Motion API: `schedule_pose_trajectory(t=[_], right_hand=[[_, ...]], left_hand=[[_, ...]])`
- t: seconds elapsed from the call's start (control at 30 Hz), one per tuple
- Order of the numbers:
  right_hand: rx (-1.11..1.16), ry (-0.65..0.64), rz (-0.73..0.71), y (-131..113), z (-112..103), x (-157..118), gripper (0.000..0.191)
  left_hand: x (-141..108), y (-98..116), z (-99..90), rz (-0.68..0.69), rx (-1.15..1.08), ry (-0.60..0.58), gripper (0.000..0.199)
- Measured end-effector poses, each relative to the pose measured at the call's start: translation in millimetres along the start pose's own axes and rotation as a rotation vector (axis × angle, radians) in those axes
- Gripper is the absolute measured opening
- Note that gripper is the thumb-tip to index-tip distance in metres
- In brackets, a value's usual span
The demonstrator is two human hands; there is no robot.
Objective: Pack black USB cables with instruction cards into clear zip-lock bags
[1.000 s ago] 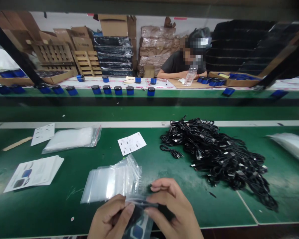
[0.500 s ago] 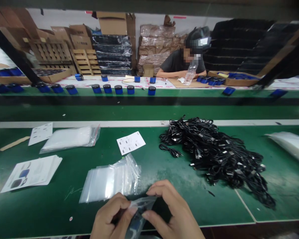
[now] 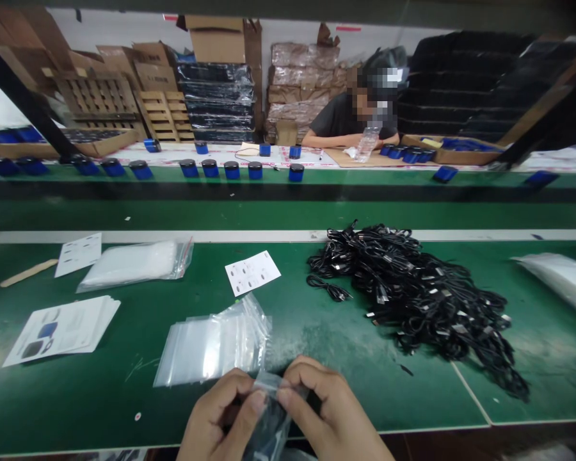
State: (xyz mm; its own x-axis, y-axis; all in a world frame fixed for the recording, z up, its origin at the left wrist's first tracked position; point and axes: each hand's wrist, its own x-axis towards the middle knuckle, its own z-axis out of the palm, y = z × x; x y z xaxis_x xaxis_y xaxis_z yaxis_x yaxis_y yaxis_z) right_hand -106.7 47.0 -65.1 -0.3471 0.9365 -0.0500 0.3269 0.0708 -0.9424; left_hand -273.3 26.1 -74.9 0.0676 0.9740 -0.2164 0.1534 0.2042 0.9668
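Observation:
Near the bottom middle, my left hand [image 3: 225,413] pinches the top left edge of a clear plastic bag [image 3: 271,422]. Opposite it, my right hand [image 3: 324,406] pinches the bag's top right edge between thumb and fingers. Something dark shows inside the bag, too unclear to name. Just beyond my left hand lies a fanned stack of clear zip bags [image 3: 206,349]. A heap of coiled black cables [image 3: 413,288] lies to the right, with one coil [image 3: 329,288] at its left edge. A printed leaflet [image 3: 253,273] lies beyond the zip bags.
On the green table [image 3: 345,339], a leaflet stack [image 3: 60,328], a filled plastic bag [image 3: 134,264] and a wooden strip [image 3: 27,273] lie left; another packet [image 3: 559,278] lies right. Blue-and-black items [image 3: 231,169] line the far ledge. A person [image 3: 350,115] leans there behind a bottle [image 3: 366,144].
My right hand's thumb and fingers have closed on the bag's top edge and moved nearer my left hand. The bag's mouth looks flatter and narrower.

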Motion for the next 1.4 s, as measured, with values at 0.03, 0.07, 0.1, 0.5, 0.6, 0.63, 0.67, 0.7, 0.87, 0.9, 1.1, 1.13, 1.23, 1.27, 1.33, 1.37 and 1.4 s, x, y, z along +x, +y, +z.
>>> schedule_pose_trajectory(t=[0.03,0.07,0.1,0.5,0.6,0.63,0.67,0.7,0.87,0.9,1.1,1.13,1.23,1.27,1.33,1.37,1.4], right_hand=[[-0.015,0.003,0.001,0,0,0,0.015],[-0.029,-0.001,0.006,0,0,0,0.015],[-0.042,-0.010,0.013,0,0,0,0.015],[0.120,0.012,0.157,-3,-11,-2,0.010],[0.108,0.042,0.158,1,-12,-2,0.017],[0.095,0.056,0.149,2,-11,-2,0.018],[0.077,0.071,0.136,4,-10,-2,0.018],[0.053,0.079,0.120,5,-9,-2,0.018],[-0.058,0.086,0.000,9,-7,-3,0.019],[-0.069,0.085,-0.023,9,-6,-4,0.019],[-0.021,0.061,-0.018,6,-6,-6,0.016],[-0.006,0.050,-0.005,6,-5,-5,0.015],[0.007,0.050,0.018,6,-3,-4,0.017],[0.000,0.060,0.017,7,-2,-4,0.017],[-0.015,0.071,0.008,7,0,-3,0.018],[-0.022,0.074,0.002,8,1,-3,0.018],[-0.030,0.077,-0.006,8,2,-3,0.018]], left_hand=[[1,1,-2.0,-0.051,0.014,-0.070,0.029],[2,1,-4.0,-0.100,0.037,-0.137,0.029],[4,1,-5.7,-0.138,0.066,-0.189,0.029],[3,-1,-1.5,-0.123,-0.126,0.048,0.032],[2,7,1.1,-0.090,-0.122,0.136,0.030],[3,9,1.1,-0.076,-0.100,0.160,0.029],[3,10,0.5,-0.064,-0.070,0.182,0.028],[3,10,-0.8,-0.050,-0.036,0.197,0.027],[5,5,-14.0,0.065,0.161,0.106,0.021],[5,4,-16.4,0.094,0.188,0.087,0.020],[4,5,-20.3,0.204,0.152,0.111,0.018],[4,6,-19.8,0.200,0.146,0.114,0.018],[5,9,-16.7,0.132,0.160,0.036,0.022],[5,10,-15.1,0.098,0.155,0.019,0.023],[6,11,-11.5,0.036,0.115,0.040,0.024],[6,11,-9.8,0.019,0.094,0.065,0.024],[5,10,-8.3,0.013,0.082,0.090,0.025]])
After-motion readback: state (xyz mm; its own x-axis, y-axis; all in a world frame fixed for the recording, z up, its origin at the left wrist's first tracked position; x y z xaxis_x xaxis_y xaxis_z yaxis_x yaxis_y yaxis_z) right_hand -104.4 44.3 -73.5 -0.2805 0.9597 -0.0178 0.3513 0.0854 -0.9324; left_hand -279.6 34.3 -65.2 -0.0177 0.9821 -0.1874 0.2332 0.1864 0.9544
